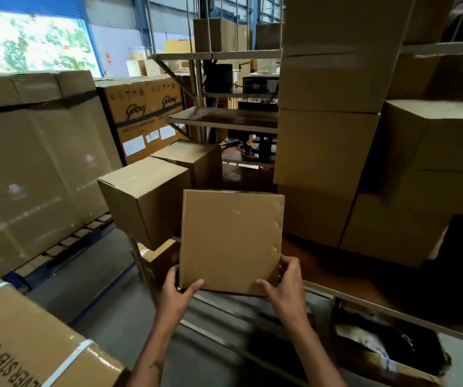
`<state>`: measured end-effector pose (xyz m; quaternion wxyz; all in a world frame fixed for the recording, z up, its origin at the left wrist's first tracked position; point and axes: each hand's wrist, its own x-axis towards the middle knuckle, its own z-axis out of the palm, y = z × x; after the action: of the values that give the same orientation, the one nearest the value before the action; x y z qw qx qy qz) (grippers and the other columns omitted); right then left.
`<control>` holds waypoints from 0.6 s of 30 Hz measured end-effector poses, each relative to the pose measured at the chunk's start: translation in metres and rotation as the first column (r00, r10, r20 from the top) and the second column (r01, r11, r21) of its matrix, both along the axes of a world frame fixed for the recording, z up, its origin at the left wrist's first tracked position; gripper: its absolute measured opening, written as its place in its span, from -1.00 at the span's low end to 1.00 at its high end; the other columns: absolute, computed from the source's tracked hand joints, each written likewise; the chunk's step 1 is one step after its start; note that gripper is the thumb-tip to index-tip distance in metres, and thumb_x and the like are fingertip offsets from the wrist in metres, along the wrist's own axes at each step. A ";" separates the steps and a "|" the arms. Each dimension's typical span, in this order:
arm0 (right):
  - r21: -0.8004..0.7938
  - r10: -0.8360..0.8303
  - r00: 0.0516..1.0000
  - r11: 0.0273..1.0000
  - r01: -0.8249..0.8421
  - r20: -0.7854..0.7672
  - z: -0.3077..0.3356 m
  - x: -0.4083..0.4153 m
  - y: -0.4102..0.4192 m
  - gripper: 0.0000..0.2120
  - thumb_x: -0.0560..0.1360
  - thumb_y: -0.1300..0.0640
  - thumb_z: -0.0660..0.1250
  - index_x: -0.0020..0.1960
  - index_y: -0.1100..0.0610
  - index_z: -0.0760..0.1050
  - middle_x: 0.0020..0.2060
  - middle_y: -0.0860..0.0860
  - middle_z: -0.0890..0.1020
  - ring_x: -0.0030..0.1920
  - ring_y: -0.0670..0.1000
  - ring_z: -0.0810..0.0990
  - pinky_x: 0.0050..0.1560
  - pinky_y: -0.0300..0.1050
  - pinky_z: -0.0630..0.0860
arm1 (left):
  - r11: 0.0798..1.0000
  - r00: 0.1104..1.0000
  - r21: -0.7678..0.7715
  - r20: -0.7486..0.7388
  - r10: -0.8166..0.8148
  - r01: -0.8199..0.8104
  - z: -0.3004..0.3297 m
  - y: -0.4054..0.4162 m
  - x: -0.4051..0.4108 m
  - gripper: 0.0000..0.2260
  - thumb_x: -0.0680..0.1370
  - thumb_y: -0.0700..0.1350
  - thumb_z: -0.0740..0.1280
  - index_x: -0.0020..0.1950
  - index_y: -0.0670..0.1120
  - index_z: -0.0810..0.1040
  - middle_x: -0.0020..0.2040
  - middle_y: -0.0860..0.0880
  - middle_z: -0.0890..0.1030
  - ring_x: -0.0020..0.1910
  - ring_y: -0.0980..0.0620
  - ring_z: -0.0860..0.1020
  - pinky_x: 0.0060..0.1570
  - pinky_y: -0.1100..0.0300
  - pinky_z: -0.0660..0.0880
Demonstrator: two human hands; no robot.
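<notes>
Cardboard, flat and square: a thin flat box (231,241) held upright just right of the closed carton (143,199) and nearer the camera than that carton. Touching it or not: cannot tell.

Gripped at the two bottom corners. Left hand (175,293) clamped on the lower left corner, thumb across the front face, fingers curled behind. Right hand (286,286) clamped on the lower right corner, thumb on the front, fingers wrapped over the side edge. Hands well apart, one at each corner.

Probably light, judging by the thin profile and the easy fingertip hold. Contents hidden, so weight not certain. Stiff enough to stay flat with support only along the bottom, yet marked: small nicks along the right edge and a crease near the middle of the face. Dry, matte board, not slippery. Corners and edges likely to crush under a hard pinch.

Best held at opposite corners or opposite side edges, thumbs flat on the face instead of digging in. For setting down beside or on top of the closed carton, better to shift both grips to mid-height, to stop the tall top from tipping. Worth keeping clear of the taller stack of cartons (325,152) farther right of the closed carton.
</notes>
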<state>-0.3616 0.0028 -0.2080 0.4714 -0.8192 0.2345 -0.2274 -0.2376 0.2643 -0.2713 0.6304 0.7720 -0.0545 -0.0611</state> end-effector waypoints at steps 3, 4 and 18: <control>-0.022 0.022 0.999 1.000 -0.022 -0.026 -0.014 0.012 0.008 -0.29 0.37 0.11 0.73 0.32 -0.03 0.35 0.26 -0.10 0.50 0.29 -0.05 0.58 0.31 -0.05 0.63 | 0.999 1.000 -0.034 -0.016 0.006 -0.007 -0.021 0.007 0.018 -0.14 0.36 0.37 0.65 0.56 0.07 0.49 0.34 0.06 0.69 0.35 0.03 0.66 0.40 -0.13 0.60; -0.042 0.022 0.999 0.999 -0.023 -0.025 -0.014 0.017 0.012 -0.29 0.37 0.11 0.73 0.31 -0.04 0.35 0.26 -0.09 0.50 0.28 -0.05 0.58 0.30 -0.03 0.64 | 0.999 1.000 -0.035 -0.017 -0.003 0.003 -0.025 0.011 0.024 -0.13 0.37 0.35 0.65 0.58 0.04 0.48 0.35 0.07 0.69 0.34 0.04 0.66 0.42 -0.14 0.58; -0.005 -0.043 0.999 0.999 0.043 0.025 -0.027 0.066 0.026 -0.40 0.44 0.28 0.66 0.24 -0.03 0.35 0.24 -0.07 0.56 0.23 -0.12 0.58 0.26 -0.13 0.65 | 0.997 0.997 -0.037 0.001 0.071 -0.071 -0.028 0.011 0.081 -0.23 0.50 0.01 0.66 0.66 0.05 0.42 0.46 0.06 0.63 0.43 0.07 0.60 0.49 -0.05 0.51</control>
<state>-0.2952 0.0287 -0.2346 0.4673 -0.8122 0.2454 -0.2484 -0.1569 0.2750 -0.2990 0.6461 0.7618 -0.0290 -0.0366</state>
